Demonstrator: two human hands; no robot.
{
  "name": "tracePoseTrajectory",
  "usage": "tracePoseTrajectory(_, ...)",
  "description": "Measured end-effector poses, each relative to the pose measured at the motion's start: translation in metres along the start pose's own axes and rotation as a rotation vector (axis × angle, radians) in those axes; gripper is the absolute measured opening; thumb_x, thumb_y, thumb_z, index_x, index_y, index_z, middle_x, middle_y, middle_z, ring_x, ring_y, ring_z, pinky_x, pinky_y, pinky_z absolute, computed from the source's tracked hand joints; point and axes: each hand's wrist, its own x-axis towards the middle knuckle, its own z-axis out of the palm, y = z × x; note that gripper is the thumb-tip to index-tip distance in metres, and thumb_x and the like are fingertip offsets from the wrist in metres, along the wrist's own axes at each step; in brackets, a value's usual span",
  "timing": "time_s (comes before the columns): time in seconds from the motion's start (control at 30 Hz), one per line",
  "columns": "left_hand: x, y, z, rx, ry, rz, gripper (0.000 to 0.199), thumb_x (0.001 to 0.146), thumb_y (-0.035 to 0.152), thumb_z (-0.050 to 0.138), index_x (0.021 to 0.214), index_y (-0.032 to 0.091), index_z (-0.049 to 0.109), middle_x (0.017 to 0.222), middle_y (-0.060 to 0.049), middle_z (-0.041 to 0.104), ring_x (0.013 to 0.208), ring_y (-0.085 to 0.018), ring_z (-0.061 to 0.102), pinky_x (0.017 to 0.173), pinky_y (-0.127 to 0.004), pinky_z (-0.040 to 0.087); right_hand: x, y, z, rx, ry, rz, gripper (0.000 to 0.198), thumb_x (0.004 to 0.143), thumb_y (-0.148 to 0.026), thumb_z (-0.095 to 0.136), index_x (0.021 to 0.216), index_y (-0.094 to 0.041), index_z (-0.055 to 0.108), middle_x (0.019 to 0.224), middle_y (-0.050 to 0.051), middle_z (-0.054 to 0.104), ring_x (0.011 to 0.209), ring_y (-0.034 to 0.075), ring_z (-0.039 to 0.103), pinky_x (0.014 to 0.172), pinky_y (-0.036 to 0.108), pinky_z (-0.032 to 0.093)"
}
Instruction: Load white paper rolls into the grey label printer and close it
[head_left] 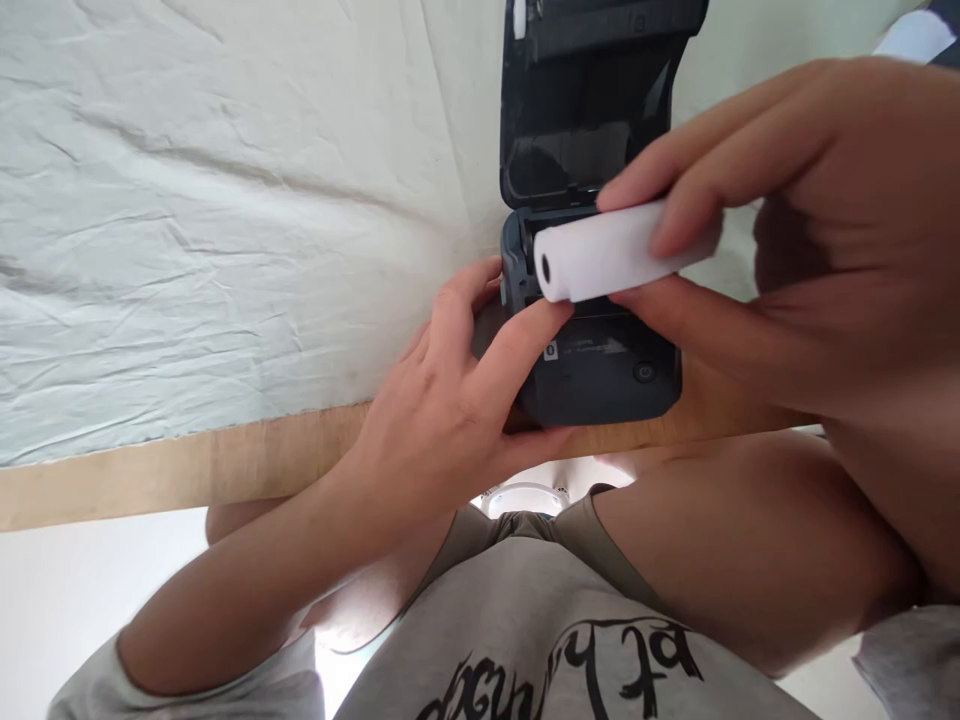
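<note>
A small dark portable printer rests at the front edge of the table, its lid swung up and back. My right hand pinches a white paper roll between thumb and fingers, tilted slightly over the printer's paper bay. The roll's dark core hole faces left. My left hand grips the printer's left side, with the index fingertip close to the lower left end of the roll; whether it touches the paper I cannot tell. Most of the bay is hidden behind the roll.
A pale wrinkled cloth covers the table, and a bare wooden strip runs along its front edge. A white and dark object, partly cut off, lies at the upper right. My legs are below the table edge.
</note>
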Motion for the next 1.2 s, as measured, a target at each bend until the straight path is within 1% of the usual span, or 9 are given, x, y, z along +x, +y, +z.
tracePoseTrajectory(0.1,-0.001,0.0,0.001,-0.04,0.022,0.003,0.063,0.104,0.046,0.074,0.155,0.028,0.042,0.159,-0.023,0.051,0.149,-0.038,0.062,0.107,-0.056,0.069,0.011,0.007,0.003,-0.229,0.008,-0.048,0.024,0.098,-0.041,0.055,0.109,-0.022,0.066,0.12,-0.002,0.07,0.108,0.008,0.066,0.1,0.036,0.051)
tracePoseTrajectory(0.2,-0.001,0.001,0.001,-0.057,0.002,-0.018,0.059,0.105,0.045,0.071,0.154,0.032,0.04,0.161,-0.022,0.05,0.151,-0.038,0.06,0.106,-0.057,0.069,0.013,0.015,0.002,-0.194,0.03,-0.008,0.023,0.099,-0.041,0.06,0.109,-0.021,0.066,0.115,-0.001,0.07,0.108,0.008,0.066,0.101,0.033,0.051)
tracePoseTrajectory(0.4,0.0,-0.001,0.005,-0.05,0.056,0.012,0.06,0.103,0.043,0.073,0.153,0.03,0.042,0.158,-0.02,0.053,0.149,-0.038,0.062,0.109,-0.059,0.068,0.004,0.01,0.007,-0.152,0.043,-0.096,0.017,0.102,-0.038,0.062,0.108,-0.023,0.067,0.118,-0.006,0.071,0.107,0.005,0.069,0.097,0.029,0.057)
tracePoseTrajectory(0.57,0.0,0.001,0.003,-0.056,0.009,-0.014,0.065,0.1,0.041,0.076,0.154,0.029,0.042,0.16,-0.022,0.052,0.149,-0.041,0.062,0.107,-0.06,0.069,0.002,0.004,0.007,-0.268,0.095,0.042,0.027,0.103,-0.048,0.061,0.106,-0.023,0.072,0.117,-0.007,0.072,0.122,0.01,0.071,0.104,0.031,0.062)
tracePoseTrajectory(0.7,0.001,0.003,-0.001,-0.051,-0.013,-0.04,0.067,0.099,0.041,0.077,0.155,0.031,0.041,0.162,-0.02,0.05,0.151,-0.04,0.061,0.11,-0.06,0.068,0.005,0.007,0.008,-0.176,0.071,0.046,0.028,0.104,-0.046,0.059,0.102,-0.023,0.075,0.116,-0.007,0.073,0.119,0.01,0.072,0.103,0.032,0.062)
tracePoseTrajectory(0.8,0.001,0.003,-0.001,-0.045,-0.029,-0.054,0.07,0.102,0.043,0.074,0.159,0.032,0.034,0.163,-0.02,0.049,0.151,-0.036,0.061,0.12,-0.058,0.063,0.006,0.008,0.007,-0.131,0.052,-0.042,0.024,0.103,-0.041,0.062,0.097,-0.022,0.075,0.111,-0.007,0.073,0.109,0.004,0.07,0.1,0.028,0.062)
tracePoseTrajectory(0.9,0.001,0.002,0.0,-0.04,-0.002,-0.03,0.078,0.103,0.048,0.076,0.163,0.026,0.031,0.161,-0.024,0.049,0.149,-0.037,0.061,0.122,-0.058,0.06,0.006,0.009,0.003,-0.022,0.006,-0.197,0.026,0.103,-0.038,0.063,0.089,-0.018,0.071,0.105,-0.005,0.073,0.099,0.0,0.066,0.09,0.024,0.059)
tracePoseTrajectory(1.03,0.0,0.003,0.0,-0.038,-0.017,-0.023,0.08,0.098,0.039,0.083,0.161,0.03,0.036,0.161,-0.021,0.048,0.149,-0.039,0.062,0.115,-0.057,0.065,0.005,0.016,0.0,0.128,-0.089,-0.3,0.022,0.101,-0.033,0.067,0.085,-0.018,0.069,0.1,-0.003,0.071,0.094,-0.001,0.065,0.081,0.023,0.056)
tracePoseTrajectory(1.2,0.001,0.004,-0.004,-0.056,-0.094,-0.047,0.07,0.097,0.03,0.084,0.156,0.037,0.048,0.165,-0.017,0.041,0.153,-0.041,0.058,0.117,-0.059,0.063,0.004,0.023,0.001,0.18,-0.152,-0.416,0.016,0.097,-0.035,0.072,0.091,-0.02,0.073,0.108,-0.001,0.069,0.098,0.0,0.065,0.081,0.022,0.058)
